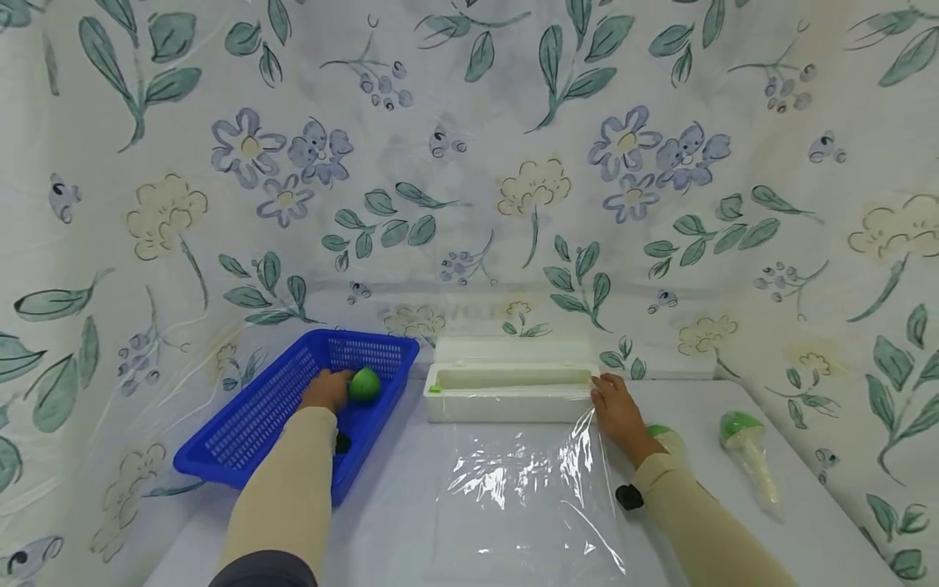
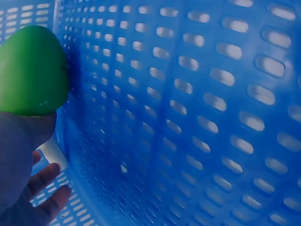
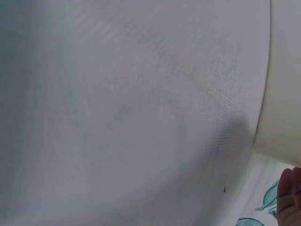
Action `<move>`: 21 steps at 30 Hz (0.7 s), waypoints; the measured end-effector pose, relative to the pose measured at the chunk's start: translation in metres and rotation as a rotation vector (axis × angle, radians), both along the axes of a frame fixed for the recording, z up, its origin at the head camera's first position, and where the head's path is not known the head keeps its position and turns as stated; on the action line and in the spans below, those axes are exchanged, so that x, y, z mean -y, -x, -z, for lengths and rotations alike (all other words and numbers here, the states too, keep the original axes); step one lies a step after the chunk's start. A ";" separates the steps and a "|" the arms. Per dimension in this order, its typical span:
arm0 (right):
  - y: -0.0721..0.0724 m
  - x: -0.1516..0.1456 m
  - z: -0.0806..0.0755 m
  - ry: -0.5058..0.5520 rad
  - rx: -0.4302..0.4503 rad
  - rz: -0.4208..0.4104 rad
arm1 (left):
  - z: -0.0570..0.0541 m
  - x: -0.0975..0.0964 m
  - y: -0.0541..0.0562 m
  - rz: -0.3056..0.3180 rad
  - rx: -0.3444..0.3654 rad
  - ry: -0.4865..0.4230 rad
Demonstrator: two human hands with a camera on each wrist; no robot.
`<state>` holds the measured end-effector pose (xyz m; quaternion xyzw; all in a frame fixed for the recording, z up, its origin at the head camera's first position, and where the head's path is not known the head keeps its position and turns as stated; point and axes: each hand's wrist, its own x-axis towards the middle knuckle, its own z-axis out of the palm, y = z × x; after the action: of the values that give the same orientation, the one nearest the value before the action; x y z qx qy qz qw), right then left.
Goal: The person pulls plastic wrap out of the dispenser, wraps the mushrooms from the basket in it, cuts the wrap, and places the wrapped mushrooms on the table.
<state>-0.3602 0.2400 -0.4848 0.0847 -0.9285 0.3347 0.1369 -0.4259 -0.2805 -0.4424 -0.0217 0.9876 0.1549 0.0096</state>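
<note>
My left hand (image 1: 325,391) is inside the blue basket (image 1: 253,481), at a green-capped toy mushroom (image 1: 364,386). In the left wrist view the thumb lies right under the green cap (image 2: 33,70), and a pale stem (image 2: 54,154) runs down between thumb and fingers, two of which stand spread away from it. My right hand (image 1: 618,412) rests its fairly straight fingers on the right end of a white cling film box (image 1: 509,408). Clear film (image 1: 521,497) lies drawn out from that box toward me. The right wrist view catches only some fingers (image 3: 289,197) beside the pale box (image 3: 284,84).
Right of the box, a green-capped mushroom wrapped in film (image 1: 748,456) lies on the white table (image 1: 704,522). Another one (image 1: 667,440) is partly hidden behind my right forearm. A green slider (image 1: 435,389) sits at the box's left end. Flower-patterned cloth (image 1: 469,204) stands behind the table.
</note>
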 end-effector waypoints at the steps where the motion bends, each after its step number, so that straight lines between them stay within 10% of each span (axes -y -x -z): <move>1: 0.000 0.001 0.001 -0.004 -0.003 0.001 | 0.001 0.001 0.000 0.007 -0.010 0.012; 21: -0.001 0.003 0.002 -0.034 -0.007 0.024 | -0.013 -0.002 -0.003 0.134 -0.188 0.143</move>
<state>-0.3592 0.2370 -0.4872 0.0770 -0.9346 0.3168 0.1425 -0.4231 -0.2783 -0.4292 0.0582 0.9920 0.0844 -0.0741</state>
